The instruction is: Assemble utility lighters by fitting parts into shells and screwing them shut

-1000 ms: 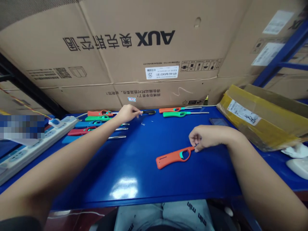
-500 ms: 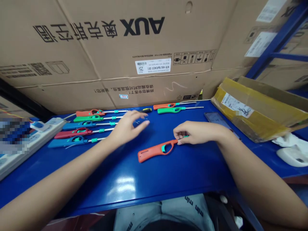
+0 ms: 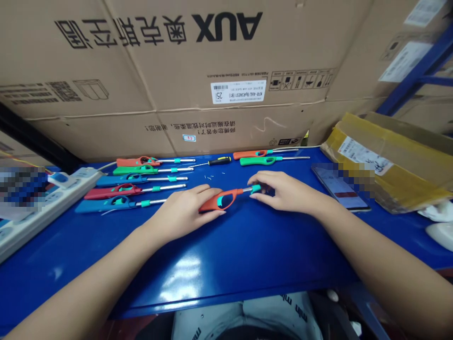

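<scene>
An orange gas lighter (image 3: 236, 192) with a metal rod and a green trigger is held between my two hands above the blue table. My left hand (image 3: 184, 208) is closed round its handle and hides the butt end. At the other end, my right hand (image 3: 283, 192) pinches the rod around its green sliding collar (image 3: 255, 189), and the rod's tip is hidden by the fingers. Left of my hands lie several similar lighters in a column, among them a red one (image 3: 113, 191) and a blue one (image 3: 106, 204). A screwdriver (image 3: 220, 161) with a black and yellow handle lies behind my hands.
An orange lighter (image 3: 249, 154) and a green lighter (image 3: 257, 161) lie at the back. A phone (image 3: 339, 186) and a taped cardboard box (image 3: 389, 160) are to the right. A white power strip (image 3: 53, 210) runs along the left. Large cardboard boxes (image 3: 170, 94) wall off the back.
My left hand, open before, has come down and closed on the lighter's handle. The lighter has moved up and away from me. My right hand keeps its end, and the view has shifted slightly.
</scene>
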The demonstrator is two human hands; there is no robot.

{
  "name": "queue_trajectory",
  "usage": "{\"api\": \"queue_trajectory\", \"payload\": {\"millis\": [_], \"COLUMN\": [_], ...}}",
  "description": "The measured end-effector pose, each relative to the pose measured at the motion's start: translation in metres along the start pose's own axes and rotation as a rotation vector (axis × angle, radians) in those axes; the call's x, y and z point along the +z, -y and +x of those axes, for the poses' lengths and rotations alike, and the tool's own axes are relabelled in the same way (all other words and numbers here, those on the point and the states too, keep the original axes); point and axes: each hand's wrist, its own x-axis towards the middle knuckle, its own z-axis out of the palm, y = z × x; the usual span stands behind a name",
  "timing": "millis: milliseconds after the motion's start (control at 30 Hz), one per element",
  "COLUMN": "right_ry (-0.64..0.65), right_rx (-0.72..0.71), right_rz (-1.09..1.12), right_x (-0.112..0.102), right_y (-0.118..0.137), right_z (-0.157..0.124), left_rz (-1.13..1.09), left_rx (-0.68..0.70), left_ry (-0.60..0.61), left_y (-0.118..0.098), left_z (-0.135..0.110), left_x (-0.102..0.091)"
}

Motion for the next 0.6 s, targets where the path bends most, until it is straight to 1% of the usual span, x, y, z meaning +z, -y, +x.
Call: {"api": "queue_trajectory", "payload": {"millis": [100,200,300,367,467,600], "right_ry": [-0.096,-0.157,-0.156,-0.138,-0.149,-0.207], "right_rx": [-0.082,-0.148,-0.218,-0.274,-0.324,-0.359], "right_rz": [-0.091,-0.120,-0.120,-0.122,-0.148,-0.209], "right_x": [-0.004,-0.003,0.004,0.010,0.017,0.018], "right_y": [-0.007,-0.009,-0.004,0.001,0.008,0.013], "right_z": [-0.001,0.000,0.001,0.001,0.001,-0.001], "left_rz": [0.030,0.017,-0.029,-0.016,0.039,0.041], "left_rx": [0.045,0.055,0.066,0.096,0.145,0.175], "left_ry": [-0.076,-0.137,-0.132,-0.129,-0.182,-0.258], "left_y": [0.004,0.001,-0.006,-0.010,-0.013,-0.012], "left_z": [-0.002,-0.003,-0.004,-0.005,-0.007,-0.009], "left_x": [-0.002,0.002,0.007,0.010,0.014,0.017]}}
